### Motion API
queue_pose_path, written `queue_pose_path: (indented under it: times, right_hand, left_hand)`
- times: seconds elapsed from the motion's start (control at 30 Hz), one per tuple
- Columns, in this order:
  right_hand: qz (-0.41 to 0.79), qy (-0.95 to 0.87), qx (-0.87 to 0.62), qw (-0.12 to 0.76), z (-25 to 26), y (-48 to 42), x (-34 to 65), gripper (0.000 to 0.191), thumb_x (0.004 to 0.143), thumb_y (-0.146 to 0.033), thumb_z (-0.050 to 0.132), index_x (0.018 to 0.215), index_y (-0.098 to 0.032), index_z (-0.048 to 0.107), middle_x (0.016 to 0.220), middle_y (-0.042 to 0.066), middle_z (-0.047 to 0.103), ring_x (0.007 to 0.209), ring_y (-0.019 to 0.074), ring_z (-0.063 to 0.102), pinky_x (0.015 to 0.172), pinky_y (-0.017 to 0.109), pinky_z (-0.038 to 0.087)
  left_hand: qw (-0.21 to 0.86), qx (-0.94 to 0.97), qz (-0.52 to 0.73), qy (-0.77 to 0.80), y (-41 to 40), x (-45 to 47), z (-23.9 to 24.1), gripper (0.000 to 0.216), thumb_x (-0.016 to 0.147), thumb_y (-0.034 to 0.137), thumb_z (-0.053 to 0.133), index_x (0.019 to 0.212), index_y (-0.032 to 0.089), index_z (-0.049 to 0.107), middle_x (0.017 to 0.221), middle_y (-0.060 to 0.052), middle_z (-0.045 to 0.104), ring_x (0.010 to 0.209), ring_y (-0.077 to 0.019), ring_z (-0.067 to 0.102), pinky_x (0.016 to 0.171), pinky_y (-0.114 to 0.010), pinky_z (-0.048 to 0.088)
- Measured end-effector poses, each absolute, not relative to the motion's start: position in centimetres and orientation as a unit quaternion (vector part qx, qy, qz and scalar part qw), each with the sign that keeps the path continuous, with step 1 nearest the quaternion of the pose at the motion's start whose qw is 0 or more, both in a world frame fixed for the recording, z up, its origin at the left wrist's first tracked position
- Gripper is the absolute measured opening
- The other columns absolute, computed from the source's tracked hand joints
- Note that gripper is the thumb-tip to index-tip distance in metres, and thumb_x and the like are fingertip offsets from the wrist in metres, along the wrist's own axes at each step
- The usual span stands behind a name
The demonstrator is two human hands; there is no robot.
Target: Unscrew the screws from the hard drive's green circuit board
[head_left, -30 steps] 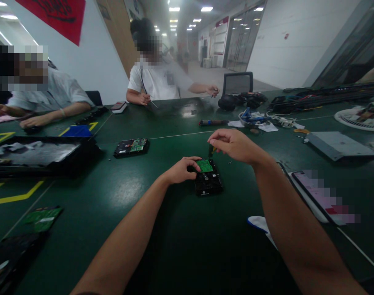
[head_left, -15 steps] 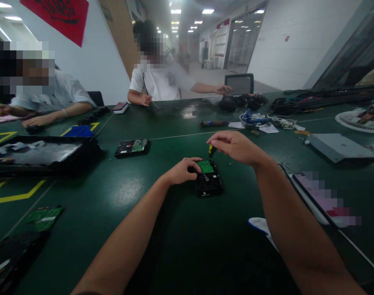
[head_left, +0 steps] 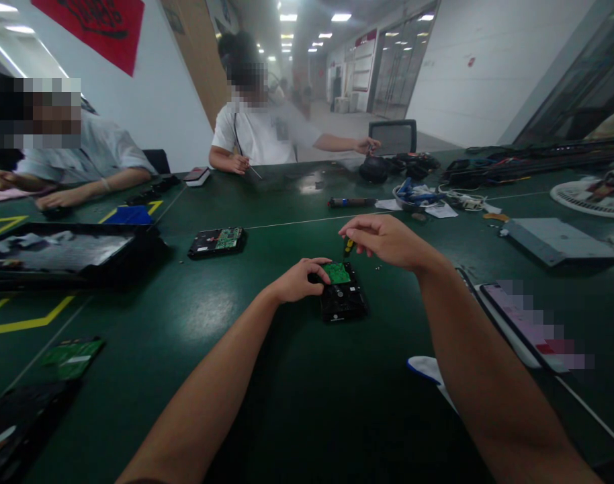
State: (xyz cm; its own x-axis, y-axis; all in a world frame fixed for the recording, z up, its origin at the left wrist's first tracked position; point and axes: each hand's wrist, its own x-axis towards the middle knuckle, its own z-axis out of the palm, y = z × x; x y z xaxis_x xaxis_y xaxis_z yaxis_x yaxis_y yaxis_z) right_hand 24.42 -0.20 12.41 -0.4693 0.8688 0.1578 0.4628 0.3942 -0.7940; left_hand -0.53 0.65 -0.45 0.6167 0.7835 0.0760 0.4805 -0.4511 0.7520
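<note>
A black hard drive (head_left: pixel 345 304) with a green circuit board (head_left: pixel 338 273) at its far end lies flat on the dark green table (head_left: pixel 287 376). My left hand (head_left: pixel 297 281) holds it at the left edge, thumb and fingers curved round the board's side. Above the far right corner, my right hand (head_left: pixel 385 236) is closed on a yellow and black screwdriver (head_left: pixel 348 247), which points down at the board. Whether its tip sits in a screw is too small to tell. Several tiny screws (head_left: pixel 378 268) lie just right of the drive.
Another hard drive (head_left: pixel 217 242) lies beyond my left hand, near a black tray (head_left: pixel 150 250). A phone (head_left: pixel 518 323), a glove (head_left: pixel 426 368) and a grey metal box (head_left: pixel 559 240) are on the right. Two people sit across the table, one with a hand (head_left: pixel 239 163) on a thin tool.
The screwdriver in my right hand has changed its tilt slightly, its handle shifting a little to the right. My left hand and the hard drive have stayed in place.
</note>
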Motion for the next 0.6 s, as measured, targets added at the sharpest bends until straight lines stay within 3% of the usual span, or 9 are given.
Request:
queue_pose_path:
  times: [0.13, 0.27, 0.47, 0.6]
  right_hand:
    - [0.333, -0.78, -0.437, 0.299, 12.3, -0.18, 24.46, 0.026, 0.094, -0.044, 0.064, 0.099, -0.02, 0.072, 0.078, 0.004, 0.07, 0.063, 0.0151, 0.062, 0.054, 0.03, 0.045]
    - [0.369, -0.775, -0.408, 0.309, 12.15, -0.31, 24.22, 0.028, 0.093, -0.046, 0.067, 0.103, -0.02, 0.068, 0.091, 0.006, 0.074, 0.061, 0.0143, 0.065, 0.053, 0.03, 0.047]
    - [0.418, -0.762, -0.382, 0.316, 11.82, -0.04, 24.14, 0.028, 0.096, -0.042, 0.063, 0.11, -0.019, 0.068, 0.079, 0.005, 0.072, 0.068, 0.0181, 0.07, 0.065, 0.034, 0.057]
    - [0.38, -0.775, -0.394, 0.315, 11.84, 0.04, 24.29, 0.025, 0.094, -0.041, 0.065, 0.108, -0.02, 0.071, 0.08, 0.004, 0.071, 0.068, 0.017, 0.066, 0.06, 0.031, 0.053]
  left_hand:
    - [0.357, 0.825, 0.21, 0.384, 0.66, -0.52, -0.43, 0.022, 0.075, 0.024, 0.072, 0.097, 0.023, 0.077, 0.155, -0.005, 0.052, 0.144, -0.0306, 0.047, 0.123, -0.053, 0.028]
    - [0.348, 0.831, 0.208, 0.382, 0.71, -0.52, -0.53, 0.021, 0.076, 0.023, 0.072, 0.096, 0.023, 0.077, 0.155, -0.006, 0.052, 0.143, -0.0306, 0.048, 0.124, -0.054, 0.027]
    - [0.351, 0.826, 0.213, 0.385, 0.72, -0.5, -0.71, 0.022, 0.075, 0.022, 0.073, 0.097, 0.022, 0.078, 0.155, -0.006, 0.052, 0.144, -0.0309, 0.047, 0.124, -0.052, 0.028]
    - [0.35, 0.827, 0.213, 0.385, 0.72, -0.52, -0.66, 0.022, 0.075, 0.022, 0.072, 0.097, 0.023, 0.078, 0.154, -0.004, 0.053, 0.144, -0.0309, 0.047, 0.125, -0.051, 0.028]
